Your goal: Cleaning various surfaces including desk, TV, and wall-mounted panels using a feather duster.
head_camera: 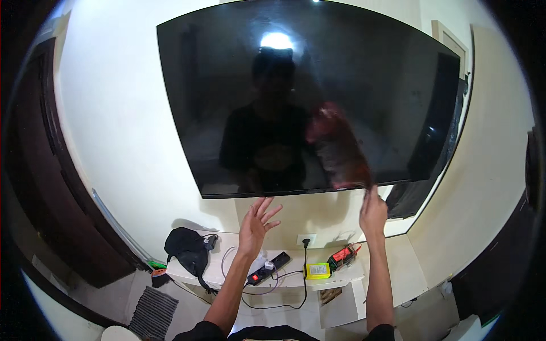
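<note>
A large black flat-screen television [239, 106] hangs on the wall and reflects a person and a bright light. My right hand [373, 209] is closed on the lower end of a blurred reddish-and-grey cloth or duster [341, 147], which lies over or just before the screen's lower right part. Just under the television's bottom edge, my left hand [257, 223] is raised with spread fingers and holds nothing. Whether its fingertips touch the edge I cannot tell.
On the white shelf [396, 266] below are a black bag [186, 251], a black power strip [268, 268], a yellow box [318, 270] and a red-and-black device [342, 257]. A cable hangs from the wall socket [306, 241]. A grey mat [153, 313] lies on the floor.
</note>
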`<state>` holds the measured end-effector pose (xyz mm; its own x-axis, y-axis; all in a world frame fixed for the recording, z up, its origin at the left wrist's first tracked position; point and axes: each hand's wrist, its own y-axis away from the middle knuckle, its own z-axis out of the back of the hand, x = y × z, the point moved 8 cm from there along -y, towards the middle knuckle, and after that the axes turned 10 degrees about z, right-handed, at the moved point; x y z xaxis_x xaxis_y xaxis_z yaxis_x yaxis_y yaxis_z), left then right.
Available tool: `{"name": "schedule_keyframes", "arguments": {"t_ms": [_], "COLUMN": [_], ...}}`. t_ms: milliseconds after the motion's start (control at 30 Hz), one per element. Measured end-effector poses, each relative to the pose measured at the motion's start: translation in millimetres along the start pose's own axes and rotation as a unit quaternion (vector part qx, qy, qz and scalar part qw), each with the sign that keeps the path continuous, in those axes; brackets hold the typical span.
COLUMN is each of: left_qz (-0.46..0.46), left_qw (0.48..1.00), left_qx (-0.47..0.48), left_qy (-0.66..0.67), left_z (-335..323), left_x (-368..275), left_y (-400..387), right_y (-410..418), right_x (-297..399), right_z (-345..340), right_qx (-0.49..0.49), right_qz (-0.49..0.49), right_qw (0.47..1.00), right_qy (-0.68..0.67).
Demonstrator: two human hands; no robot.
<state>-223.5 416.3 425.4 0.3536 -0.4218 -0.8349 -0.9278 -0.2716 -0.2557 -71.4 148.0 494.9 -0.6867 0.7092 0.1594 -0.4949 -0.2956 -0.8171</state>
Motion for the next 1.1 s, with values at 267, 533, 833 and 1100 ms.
{"name": "schedule_keyframes", "arguments": {"t_ms": [267,533,833,1100], "left_qz": [0.006,0.025,0.014,0.000], "left_qw": [1.000,1.000,1.000,1.000], "left_qx": [0.014,0.008,0.019,0.009], "left_qy": [0.011,0.005,0.020,0.009], "left_z": [8,6,11,3], "left_x": [4,0,6,-2], "left_y": [-2,2,-2,1], "right_y": [16,19,31,45], "right_x": [-12,-7,-9,-21], "right_z": [-16,-22,-33,-51], "right_qx": [-0.062,-0.049,-0.118,-0.055], "right_qz": [-0.027,-0.096,-0.122,-0.167], "right_qw": [0.998,0.991,0.975,0.974], "right_qy": [-0.017,-0.085,-0.141,-0.140]}}
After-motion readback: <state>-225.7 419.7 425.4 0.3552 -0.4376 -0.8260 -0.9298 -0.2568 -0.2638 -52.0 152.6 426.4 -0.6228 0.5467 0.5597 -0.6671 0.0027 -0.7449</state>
